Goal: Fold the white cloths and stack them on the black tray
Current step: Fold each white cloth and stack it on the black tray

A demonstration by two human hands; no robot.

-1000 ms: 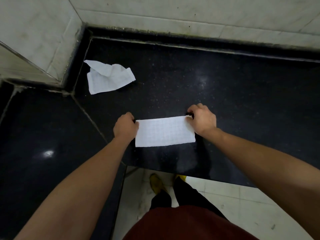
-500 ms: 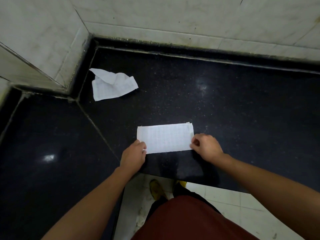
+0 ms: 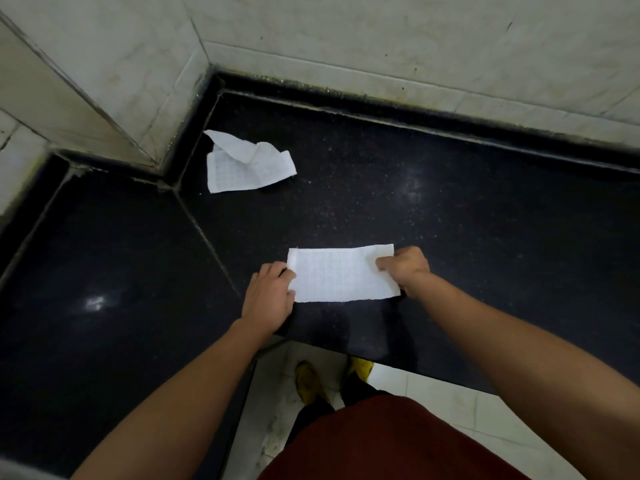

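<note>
A white cloth, folded into a flat rectangle, lies on the black stone counter near its front edge. My left hand holds the cloth's left short edge, fingertips on it. My right hand pinches the right end, thumb lying on top of the cloth. A second white cloth lies crumpled and partly folded over in the back left corner of the counter, far from both hands. I see no tray apart from the black counter.
Pale tiled walls close the counter at the back and left. A seam runs diagonally between two counter slabs. The counter's front edge is just below the cloth, with pale floor tiles and my feet beneath.
Both hands came from the cloth's far corners to its near corners. Now the right hand sits higher on the right end with its thumb over the cloth. The cloth stays flat.
</note>
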